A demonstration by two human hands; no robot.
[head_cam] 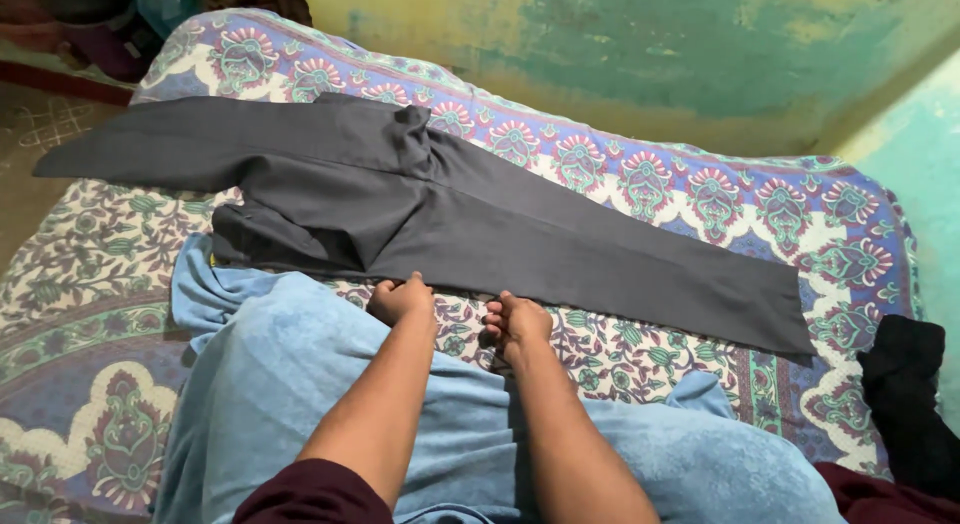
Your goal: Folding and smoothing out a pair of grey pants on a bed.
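Observation:
A pair of dark grey trousers (470, 224) lies spread across a bed, one leg stretching to the left, the other to the lower right. My left hand (400, 298) rests at the trousers' near edge, fingers curled on the fabric. My right hand (516, 322) sits just right of it, fingers bent, touching the hem edge of the grey cloth. Both forearms reach out over a light blue towel-like cloth (300, 384) that lies under them.
The bed has a floral patterned sheet (700, 199) in purple, pink and green. A black garment (910, 394) lies at the right edge. A green and yellow painted wall (640, 44) stands behind the bed. Dark items sit on the floor at top left.

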